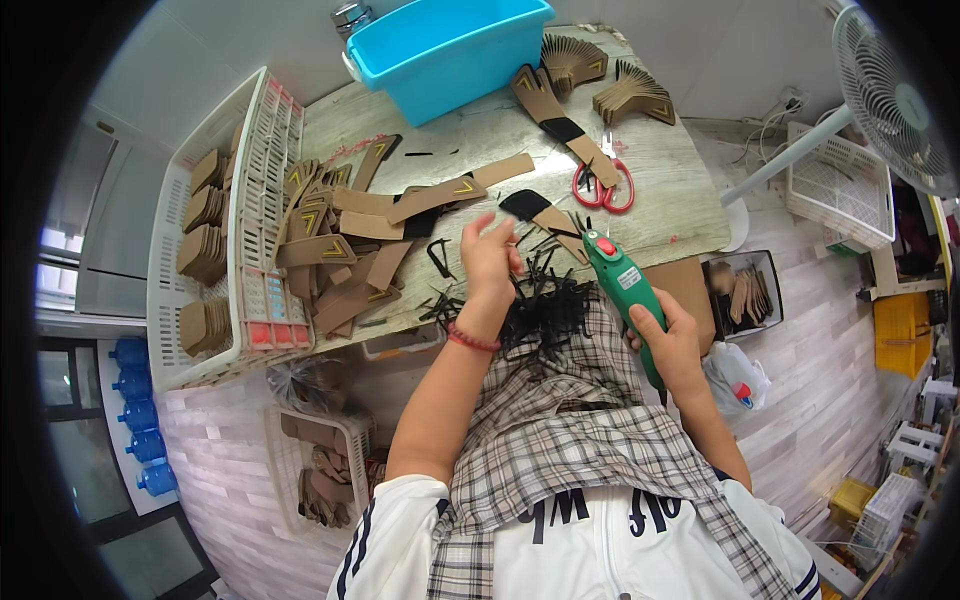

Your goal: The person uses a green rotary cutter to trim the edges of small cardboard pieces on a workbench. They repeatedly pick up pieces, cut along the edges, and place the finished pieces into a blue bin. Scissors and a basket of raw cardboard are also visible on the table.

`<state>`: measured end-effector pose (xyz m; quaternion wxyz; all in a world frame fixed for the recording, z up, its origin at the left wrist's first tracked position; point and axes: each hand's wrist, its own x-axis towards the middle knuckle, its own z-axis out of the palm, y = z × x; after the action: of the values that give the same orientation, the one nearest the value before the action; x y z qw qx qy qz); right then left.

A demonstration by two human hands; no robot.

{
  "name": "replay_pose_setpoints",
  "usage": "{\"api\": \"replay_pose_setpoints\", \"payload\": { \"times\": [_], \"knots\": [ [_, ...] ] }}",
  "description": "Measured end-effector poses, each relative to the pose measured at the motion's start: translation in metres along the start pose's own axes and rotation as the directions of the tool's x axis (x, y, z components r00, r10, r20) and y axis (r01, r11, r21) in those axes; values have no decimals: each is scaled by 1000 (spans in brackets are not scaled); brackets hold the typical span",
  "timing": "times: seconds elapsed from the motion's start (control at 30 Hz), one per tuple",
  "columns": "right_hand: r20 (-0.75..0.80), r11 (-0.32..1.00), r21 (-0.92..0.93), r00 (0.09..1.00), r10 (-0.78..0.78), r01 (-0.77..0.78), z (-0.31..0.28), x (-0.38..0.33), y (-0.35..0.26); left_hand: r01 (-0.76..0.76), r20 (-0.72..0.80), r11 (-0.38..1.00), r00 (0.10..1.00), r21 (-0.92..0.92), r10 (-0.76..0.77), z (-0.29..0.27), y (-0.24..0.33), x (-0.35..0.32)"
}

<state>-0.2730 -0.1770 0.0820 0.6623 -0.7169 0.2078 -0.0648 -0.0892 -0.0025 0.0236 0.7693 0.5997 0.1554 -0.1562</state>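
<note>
Worn wooden table [650, 190]: one blue plastic bin [445, 50], one red-handled scissors [603, 188]; left hand [490, 262] open, empty; right hand [668, 340] grips one green electric cutter [622, 285].

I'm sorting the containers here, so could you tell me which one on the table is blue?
The plastic tub at the table's far edge is blue; the slatted crate standing at the left edge is white and holds brown cut pieces.

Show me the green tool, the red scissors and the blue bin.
green tool [625, 285], head view, on its green body above the right hand's grip.
red scissors [603, 190], head view, between the red handle loops.
blue bin [440, 62], head view, on its front wall.
</note>
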Motion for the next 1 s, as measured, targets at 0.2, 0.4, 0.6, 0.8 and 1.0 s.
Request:
{"api": "replay_pose_setpoints", "payload": {
  "times": [0.2, 0.4, 0.6, 0.8, 1.0],
  "knots": [
    [-2, 1000, -3, 1000, -18, 18, -10, -2, -5, -339, 288, 145, 913, 929, 289, 34, 4, 37],
    [-57, 1000, 27, 998, 4, -2, -13, -2, -2, -440, 417, 49, 877, 897, 239, 39, -7, -19],
    [-26, 999, 29, 999, 23, -22, -10, -2, -1, -577, 412, 205, 749, 790, 519, -6, -21, -33],
    [29, 1000, -18, 1000, 10, -9, 7, -4, 2, -360, 99, 920, 932, 157, 348, -36, -2, -28],
    [68, 998, -55, 997, -30, 34, 23, -4, -13, -223, 121, 938, 957, -266, 262, -11, 24, -41]
  ]
}}
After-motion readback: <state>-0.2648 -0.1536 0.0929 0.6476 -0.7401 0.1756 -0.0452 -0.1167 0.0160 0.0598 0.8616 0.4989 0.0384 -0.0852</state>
